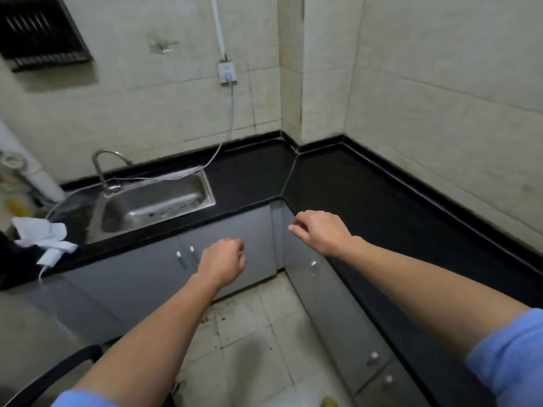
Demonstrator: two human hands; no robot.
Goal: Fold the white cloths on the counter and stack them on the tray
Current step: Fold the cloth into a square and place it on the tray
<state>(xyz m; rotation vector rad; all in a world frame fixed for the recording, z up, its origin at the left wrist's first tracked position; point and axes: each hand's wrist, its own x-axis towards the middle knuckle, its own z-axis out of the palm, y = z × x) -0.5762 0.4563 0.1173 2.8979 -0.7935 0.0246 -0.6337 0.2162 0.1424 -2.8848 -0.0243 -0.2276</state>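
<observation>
A crumpled white cloth (44,236) lies on the glossy black tabletop (367,201), just left of the rectangular stainless steel sink (164,201). Both hands are in the air in front of the sink, lower than the tabletop edge, and they hold nothing. The left hand (223,259) has its fingers curled in like a loose fist. The right hand (320,230), to the right of the sink, has fingers bent loosely downward

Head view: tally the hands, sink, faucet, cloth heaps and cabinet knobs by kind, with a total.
Hands: 2, left hand, right hand
Sink: 1
Faucet: 1
White cloth heap: 1
Cabinet knobs: 5
Total: 10
</observation>
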